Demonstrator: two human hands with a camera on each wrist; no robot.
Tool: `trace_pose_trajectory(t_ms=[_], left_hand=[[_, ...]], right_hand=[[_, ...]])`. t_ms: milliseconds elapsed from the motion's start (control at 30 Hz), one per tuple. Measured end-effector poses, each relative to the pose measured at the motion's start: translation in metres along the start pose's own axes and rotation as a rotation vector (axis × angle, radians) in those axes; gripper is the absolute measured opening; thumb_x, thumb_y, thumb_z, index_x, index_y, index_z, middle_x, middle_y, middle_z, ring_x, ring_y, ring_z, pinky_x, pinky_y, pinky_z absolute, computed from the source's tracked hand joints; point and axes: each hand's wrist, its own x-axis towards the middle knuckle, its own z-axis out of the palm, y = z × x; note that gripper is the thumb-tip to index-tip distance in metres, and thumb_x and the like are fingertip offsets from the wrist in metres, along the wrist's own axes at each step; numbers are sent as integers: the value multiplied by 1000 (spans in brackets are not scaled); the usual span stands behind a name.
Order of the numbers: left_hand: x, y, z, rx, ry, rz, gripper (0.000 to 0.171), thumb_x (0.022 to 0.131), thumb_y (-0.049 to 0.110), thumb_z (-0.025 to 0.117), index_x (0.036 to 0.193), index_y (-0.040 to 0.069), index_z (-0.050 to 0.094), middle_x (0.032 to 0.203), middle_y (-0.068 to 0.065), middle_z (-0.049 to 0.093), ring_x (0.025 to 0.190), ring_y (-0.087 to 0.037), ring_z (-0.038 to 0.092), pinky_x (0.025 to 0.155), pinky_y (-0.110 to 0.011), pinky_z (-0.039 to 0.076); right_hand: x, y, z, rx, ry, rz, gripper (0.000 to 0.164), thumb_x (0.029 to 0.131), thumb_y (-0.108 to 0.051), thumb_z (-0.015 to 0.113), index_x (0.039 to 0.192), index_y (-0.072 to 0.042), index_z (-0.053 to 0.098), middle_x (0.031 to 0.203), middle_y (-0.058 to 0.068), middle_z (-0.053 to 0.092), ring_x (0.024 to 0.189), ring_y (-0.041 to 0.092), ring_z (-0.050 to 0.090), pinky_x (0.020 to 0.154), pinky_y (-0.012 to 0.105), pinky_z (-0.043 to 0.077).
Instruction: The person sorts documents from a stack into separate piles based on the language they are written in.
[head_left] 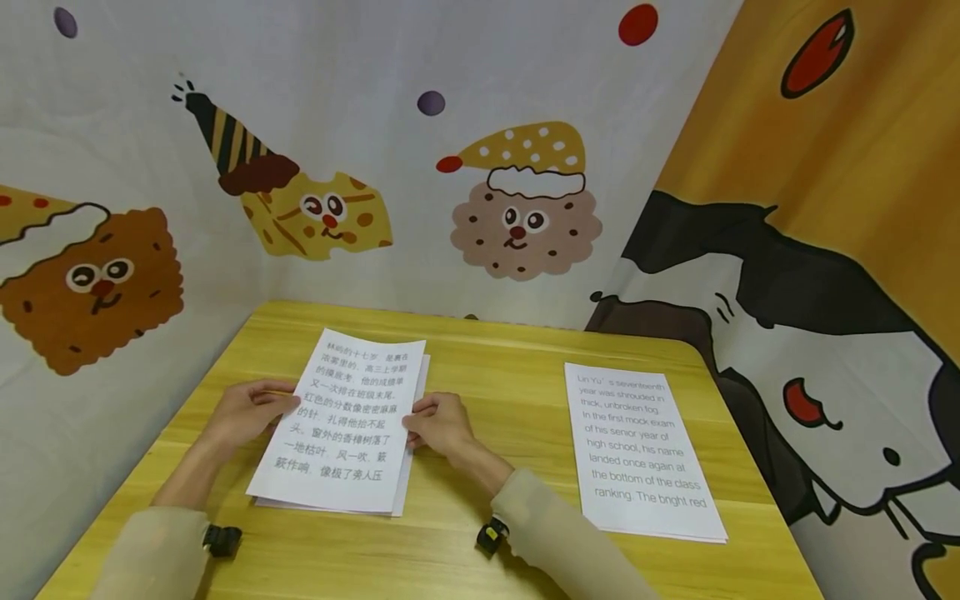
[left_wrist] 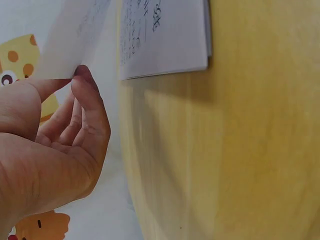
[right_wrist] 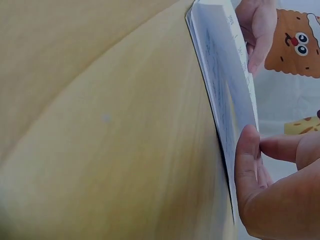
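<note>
My left hand (head_left: pixel 247 410) pinches the left edge of a white sheet of paper (head_left: pixel 341 417) printed with large Chinese characters. The right hand (head_left: pixel 441 423) pinches the same sheet at its right edge, about halfway along. Under it, more printed paper (head_left: pixel 400 497) lies on the table, its edge showing at the right and bottom. In the left wrist view, the sheet is raised between thumb and forefinger, above the stack (left_wrist: pixel 175 45). The right wrist view shows a gap between the lifted sheet (right_wrist: pixel 239 85) and the paper below, with the right thumb and fingers at the edge.
To the right, a second small stack of paper (head_left: pixel 637 454), printed in English, lies on the yellow wood-grain table (head_left: pixel 495 400). A cloth wall with cartoon figures (head_left: pixel 405 292) stands behind the table's far edge. Small black devices (head_left: pixel 222 542) are worn at both wrists.
</note>
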Motion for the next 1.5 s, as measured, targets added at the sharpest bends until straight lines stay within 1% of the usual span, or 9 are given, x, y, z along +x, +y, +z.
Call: trace_pose_trajectory(t_ms=[133, 367, 433, 600, 800, 1167, 1267, 1333, 1500], left_hand=[[2, -1, 1, 20, -3, 5, 57, 111, 37, 74, 151, -3, 66, 120, -12, 80, 93, -11, 73, 76, -30, 63], [4, -5, 4, 59, -7, -24, 56, 110, 37, 75, 147, -5, 67, 124, -16, 79, 98, -13, 71, 77, -26, 60], [4, -6, 5, 70, -7, -20, 55, 111, 36, 75, 147, -5, 67, 125, -18, 79, 98, -14, 71, 77, -26, 59], [4, -4, 7, 78, -6, -20, 55, 111, 33, 75, 147, -7, 66, 128, -22, 77, 102, -19, 71, 75, -25, 59], [2, -3, 7, 127, -4, -42, 57, 110, 35, 75, 147, -7, 67, 135, -27, 76, 112, -28, 74, 81, -22, 55], [2, -6, 6, 172, 7, -64, 61, 111, 43, 70, 147, -6, 66, 140, -30, 73, 121, -40, 69, 85, -29, 52], [2, -2, 7, 194, 21, -47, 62, 111, 46, 69, 148, -5, 66, 142, -30, 71, 123, -42, 69, 87, -31, 52], [1, 3, 9, 208, 40, -16, 63, 111, 46, 69, 148, -5, 66, 143, -31, 70, 123, -44, 69, 86, -31, 53], [-4, 22, 22, 220, 121, 125, 57, 110, 40, 73, 146, -5, 68, 139, -31, 73, 122, -48, 74, 80, -25, 57]], right_hand=[[0, 1, -1, -27, 2, 6, 25, 97, 2, 82, 119, 8, 72, 93, 16, 78, 67, 20, 77, 67, 34, 72], [3, 5, -3, -60, -12, 31, 24, 99, 2, 81, 120, 8, 71, 90, 14, 79, 67, 18, 78, 67, 32, 72], [4, 5, -3, -63, -7, 36, 23, 99, 2, 81, 119, 8, 71, 90, 14, 79, 66, 18, 78, 66, 31, 72], [5, 6, -4, -77, -1, 44, 22, 98, 2, 82, 117, 7, 71, 88, 14, 80, 64, 17, 77, 65, 32, 71], [3, 5, -8, -97, -12, 46, 22, 98, 1, 82, 116, 7, 71, 87, 15, 80, 64, 17, 76, 64, 31, 71], [-4, 5, -16, -58, -16, 59, 27, 97, 1, 83, 120, 7, 71, 93, 19, 80, 67, 21, 76, 66, 33, 72], [-6, 5, -23, -47, -38, 42, 33, 98, -2, 83, 127, 8, 70, 99, 18, 79, 72, 23, 78, 68, 35, 72], [-9, 5, -29, -52, -67, 13, 37, 100, -5, 82, 132, 8, 68, 104, 18, 78, 77, 27, 80, 71, 36, 73], [-17, 6, -47, -139, -128, -103, 46, 107, -18, 78, 144, 6, 65, 118, 19, 77, 93, 36, 81, 79, 40, 72]])
